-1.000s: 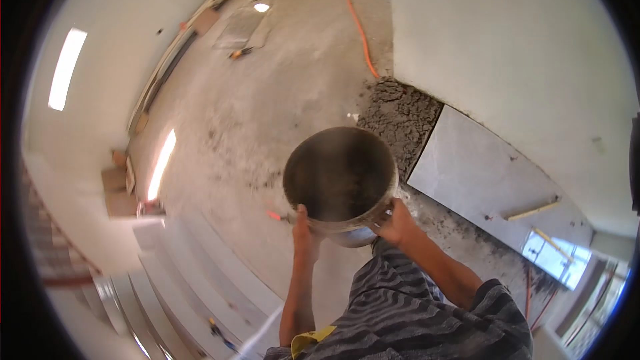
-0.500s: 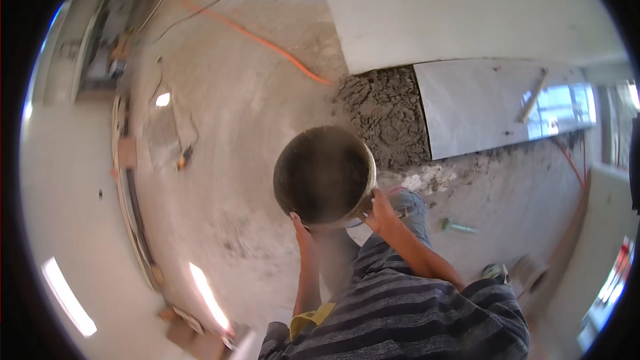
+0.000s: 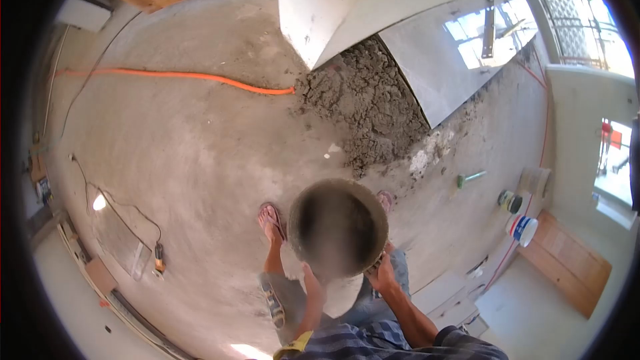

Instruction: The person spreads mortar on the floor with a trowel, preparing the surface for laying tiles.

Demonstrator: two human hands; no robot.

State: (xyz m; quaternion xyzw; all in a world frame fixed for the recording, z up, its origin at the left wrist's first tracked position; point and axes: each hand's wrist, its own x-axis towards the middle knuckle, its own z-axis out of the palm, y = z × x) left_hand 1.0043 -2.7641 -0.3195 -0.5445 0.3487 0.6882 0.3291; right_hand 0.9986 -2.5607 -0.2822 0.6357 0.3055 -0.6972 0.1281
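Observation:
A round dark bucket (image 3: 339,228) is held in front of my body, its open mouth facing up toward the camera; its inside is dark and blurred. My left hand (image 3: 313,280) grips the near left side of its rim. On the near right side, my right hand (image 3: 382,272) is closed on the bucket too. Beyond the bucket lies a patch of rough wet mortar (image 3: 373,103) on the floor. A large glossy tile (image 3: 427,60) borders the mortar on its right.
An orange hose (image 3: 193,75) runs across the floor to the mortar. A green-handled tool (image 3: 472,179) and a white bucket (image 3: 523,230) are at the right. A corded power tool (image 3: 159,259) lies at the left. A white wall corner (image 3: 310,40) stands behind the mortar.
The view has turned and shifted, so both feet in sandals now show. The bucket sits lower in the frame, still held by both hands.

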